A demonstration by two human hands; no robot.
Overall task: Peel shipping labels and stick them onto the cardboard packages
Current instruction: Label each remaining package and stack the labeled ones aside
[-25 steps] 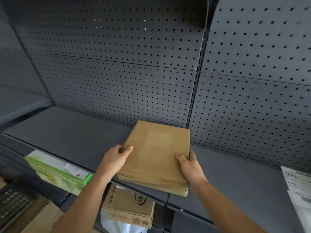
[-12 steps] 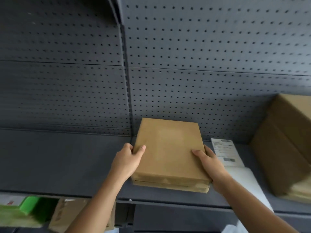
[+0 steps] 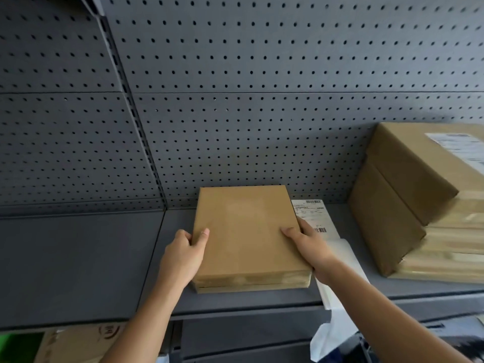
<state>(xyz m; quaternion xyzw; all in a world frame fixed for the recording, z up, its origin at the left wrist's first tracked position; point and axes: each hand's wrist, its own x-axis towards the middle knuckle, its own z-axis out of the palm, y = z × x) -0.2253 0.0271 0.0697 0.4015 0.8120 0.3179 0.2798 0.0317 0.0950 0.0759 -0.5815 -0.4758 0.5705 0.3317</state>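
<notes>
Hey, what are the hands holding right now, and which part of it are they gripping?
Both hold the flat cardboard package: the left hand grips its left edge, the right hand its right edge, thumbs on top.

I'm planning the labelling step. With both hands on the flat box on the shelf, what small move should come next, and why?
Probably release the right hand and reach for the label sheet lying just right of the box. The box seems to rest flat on the shelf, its top shows no label, and the left hand gripping its edge can steady it.
</notes>
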